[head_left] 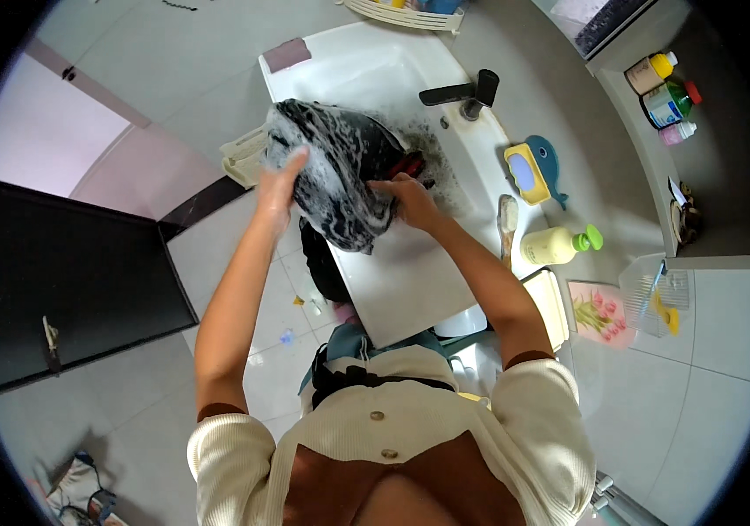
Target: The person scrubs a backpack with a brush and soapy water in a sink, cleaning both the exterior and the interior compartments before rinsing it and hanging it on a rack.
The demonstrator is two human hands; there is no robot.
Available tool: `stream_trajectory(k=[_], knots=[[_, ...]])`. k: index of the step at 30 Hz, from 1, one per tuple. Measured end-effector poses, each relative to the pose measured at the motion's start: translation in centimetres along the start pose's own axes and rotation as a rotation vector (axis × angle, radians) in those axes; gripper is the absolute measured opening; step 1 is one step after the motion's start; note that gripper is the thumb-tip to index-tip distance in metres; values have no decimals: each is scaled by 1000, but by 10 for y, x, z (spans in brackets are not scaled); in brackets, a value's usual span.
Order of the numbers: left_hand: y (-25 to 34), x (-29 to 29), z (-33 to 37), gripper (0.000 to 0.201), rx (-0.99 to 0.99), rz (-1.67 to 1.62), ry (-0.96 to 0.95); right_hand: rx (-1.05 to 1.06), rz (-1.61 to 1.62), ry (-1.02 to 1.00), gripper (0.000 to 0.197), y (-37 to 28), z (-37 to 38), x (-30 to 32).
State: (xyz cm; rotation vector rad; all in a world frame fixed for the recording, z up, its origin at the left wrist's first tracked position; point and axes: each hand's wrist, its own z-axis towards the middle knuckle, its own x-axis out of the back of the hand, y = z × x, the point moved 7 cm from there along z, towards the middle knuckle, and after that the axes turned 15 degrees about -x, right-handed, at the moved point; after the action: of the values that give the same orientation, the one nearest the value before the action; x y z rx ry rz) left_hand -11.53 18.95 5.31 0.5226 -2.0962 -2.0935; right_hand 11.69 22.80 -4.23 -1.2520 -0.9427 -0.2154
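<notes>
A black cloth item (340,175) covered in white suds is lifted over the near side of the white sink (366,53); whether it is a garment or a bag I cannot tell. My left hand (280,188) grips its left side, thumb on the front and the other fingers hidden behind. With closed fingers, my right hand (412,202) holds its lower right part. Just beyond that hand, a small red patch (408,164) shows against the dark cloth. Foamy water (449,167) lies in the basin under the black faucet (471,98).
Along the sink's right rim are a scrub brush (507,223), a yellow soap dish (526,174) and a pump bottle (550,246) with a green head. Dark cloth (322,267) hangs at the sink's near left. A black door (68,280) stands at left; several bottles fill a shelf (717,167) at right.
</notes>
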Motion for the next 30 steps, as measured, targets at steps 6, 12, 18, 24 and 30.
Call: stream_trajectory(k=[6,12,18,24,30], knots=[[-38,-33,-42,35,32,174,42,-525,253,-341,48,57,24,9],[-95,-36,-60,34,147,-76,144,-655,-165,-369,74,17,39,-26],[-69,-76,-51,47,424,527,-350,-598,-563,-534,63,86,57,-40],[47,-102,-17,27,-372,1504,-445,-570,-363,-467,52,72,76,-6],[-15,-119,10,46,-788,1606,-800,-594,-380,122,65,132,131,31]])
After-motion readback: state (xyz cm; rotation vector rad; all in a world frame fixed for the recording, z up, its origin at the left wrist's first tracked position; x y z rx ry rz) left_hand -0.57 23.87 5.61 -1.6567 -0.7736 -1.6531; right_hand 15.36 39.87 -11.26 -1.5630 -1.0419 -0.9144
